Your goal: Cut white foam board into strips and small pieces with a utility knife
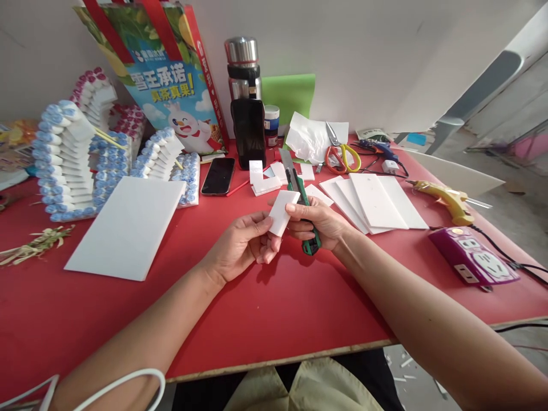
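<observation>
A small white foam-board piece (281, 216) is held up above the red table between both hands. My left hand (248, 237) pinches its lower left edge between thumb and fingers. My right hand (319, 220) is wrapped around a green and black utility knife (311, 244), blade pointing away from me, while its thumb presses the piece's upper right corner. Just beyond the hands lie several small white cut pieces (266, 185), one standing upright. Larger white foam sheets (377, 200) overlap to the right, and a big white sheet (128, 225) lies to the left.
Scissors (345, 158), a yellow hot glue gun (454, 200) and a purple power strip (471, 257) are on the right. Behind stand a propped phone (248, 134), a steel bottle (242, 57) and a printed bag (171, 85). Blue-and-white models (64, 160) stand left, near a flat phone (218, 176).
</observation>
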`<state>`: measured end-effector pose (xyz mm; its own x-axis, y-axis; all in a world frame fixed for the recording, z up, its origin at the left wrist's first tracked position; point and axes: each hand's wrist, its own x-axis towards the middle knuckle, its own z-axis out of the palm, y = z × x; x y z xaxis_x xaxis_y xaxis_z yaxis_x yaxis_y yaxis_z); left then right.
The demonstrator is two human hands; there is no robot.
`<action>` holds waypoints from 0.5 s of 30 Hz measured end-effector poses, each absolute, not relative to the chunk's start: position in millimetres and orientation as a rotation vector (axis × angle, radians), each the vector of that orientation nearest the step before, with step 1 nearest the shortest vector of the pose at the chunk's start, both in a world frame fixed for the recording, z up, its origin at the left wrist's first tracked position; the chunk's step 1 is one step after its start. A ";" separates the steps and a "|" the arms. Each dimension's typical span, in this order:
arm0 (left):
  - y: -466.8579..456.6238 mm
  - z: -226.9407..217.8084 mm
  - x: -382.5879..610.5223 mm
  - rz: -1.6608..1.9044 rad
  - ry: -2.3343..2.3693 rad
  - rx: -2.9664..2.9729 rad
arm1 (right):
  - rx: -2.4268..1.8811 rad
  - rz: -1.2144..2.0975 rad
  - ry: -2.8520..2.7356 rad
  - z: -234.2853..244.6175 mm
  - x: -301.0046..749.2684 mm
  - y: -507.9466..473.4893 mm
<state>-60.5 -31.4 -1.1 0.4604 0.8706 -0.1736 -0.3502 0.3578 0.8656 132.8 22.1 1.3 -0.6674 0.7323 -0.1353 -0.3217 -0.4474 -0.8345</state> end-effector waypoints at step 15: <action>-39.0 4.6 -56.5 0.921 0.627 1.025 | -0.457 2.219 -0.961 -6.7 131.3 24.5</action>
<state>-56.5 -39.0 4.6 0.4889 0.8720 -0.0253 -0.3429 0.2188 0.9135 131.3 24.5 -6.7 -0.7157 0.6965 -0.0518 -0.4387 -0.5060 -0.7427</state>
